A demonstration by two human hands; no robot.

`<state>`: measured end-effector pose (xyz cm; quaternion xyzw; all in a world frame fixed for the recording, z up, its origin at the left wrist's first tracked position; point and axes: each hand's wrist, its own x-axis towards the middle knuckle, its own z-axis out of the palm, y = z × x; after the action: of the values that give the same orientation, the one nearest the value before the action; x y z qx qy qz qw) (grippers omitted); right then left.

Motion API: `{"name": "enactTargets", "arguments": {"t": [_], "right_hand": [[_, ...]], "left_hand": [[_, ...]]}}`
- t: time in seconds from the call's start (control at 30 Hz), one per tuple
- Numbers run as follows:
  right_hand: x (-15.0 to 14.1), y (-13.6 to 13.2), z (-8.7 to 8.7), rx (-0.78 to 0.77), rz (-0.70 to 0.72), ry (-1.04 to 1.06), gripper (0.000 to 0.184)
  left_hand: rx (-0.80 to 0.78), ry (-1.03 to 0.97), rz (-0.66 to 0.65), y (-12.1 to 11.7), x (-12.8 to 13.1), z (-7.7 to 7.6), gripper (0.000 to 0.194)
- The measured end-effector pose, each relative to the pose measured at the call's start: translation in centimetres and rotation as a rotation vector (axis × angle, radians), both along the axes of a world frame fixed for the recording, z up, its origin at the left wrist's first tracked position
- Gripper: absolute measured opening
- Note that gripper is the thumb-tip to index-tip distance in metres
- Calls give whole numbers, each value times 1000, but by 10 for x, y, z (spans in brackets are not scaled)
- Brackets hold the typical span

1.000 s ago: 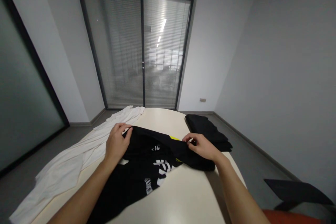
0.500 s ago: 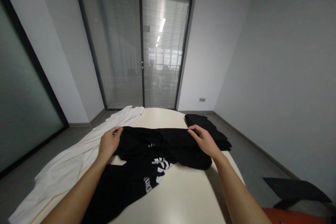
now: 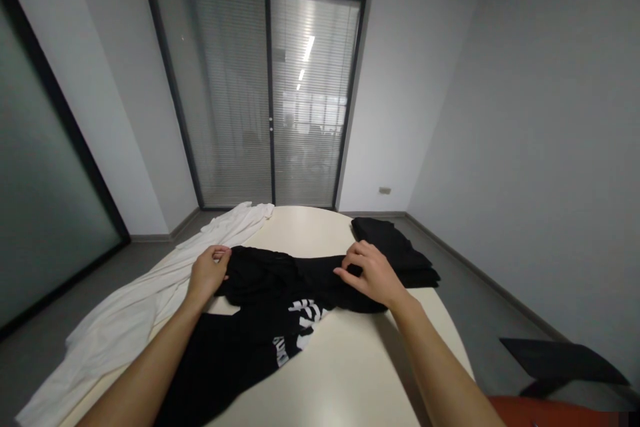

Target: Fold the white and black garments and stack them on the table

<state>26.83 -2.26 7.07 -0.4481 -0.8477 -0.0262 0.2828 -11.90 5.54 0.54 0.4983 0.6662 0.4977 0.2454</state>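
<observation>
I see the black garment (image 3: 260,320) spread across the middle of the pale bench (image 3: 345,373), its far edge bunched into a thick fold, its near part trailing toward the left near corner with white lettering showing on the cloth; my left hand (image 3: 207,273) sits at the far left end of that fold, fingers curled in a narrow grip on the black cloth, thumb and forefinger pinched over the edge; my right hand (image 3: 373,273) rests on the far right end of the same fold, palm down, fingers bent and pressing into the cloth, though I cannot tell whether they truly pinch it or only lie on it; both forearms reach in from the near edge, one on each side of the garment; to the left, a white garment (image 3: 125,313) lies long and loose along the left edge of the bench, hanging partly over it, its far end near the far left of the bench, its side just beside the black garment by my left hand; to the far right, a folded black pile (image 3: 395,250) sits on the bench just beyond my right hand, close to the garment's right end; beyond the bench stand glass doors (image 3: 265,93) with lowered blinds; a dark chair part (image 3: 560,360) shows at the near right.
</observation>
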Motion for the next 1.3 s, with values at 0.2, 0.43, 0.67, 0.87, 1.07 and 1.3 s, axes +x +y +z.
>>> {"name": "enactTargets", "arguments": {"t": [0.2,0.43,0.67,0.87,1.07,1.3], "right_hand": [[-12,3,-12,-116,-2,-72,16],[4,15,-31,-211,-257,9,18],[-1,19,-38,-320,-320,-55,17],[0,23,-35,-288,-486,211,24],[12,29,-37,-183,-463,552,22],[17,25,-34,-146,-527,206,9]], "left_hand": [[4,-39,-7,3,1,-2,23],[48,-115,-52,4,7,2,19],[73,-146,-98,-3,8,15,15],[335,-187,-74,-3,3,22,13],[480,-6,-49,-6,5,25,15],[413,59,-126,-14,13,28,26]]}}
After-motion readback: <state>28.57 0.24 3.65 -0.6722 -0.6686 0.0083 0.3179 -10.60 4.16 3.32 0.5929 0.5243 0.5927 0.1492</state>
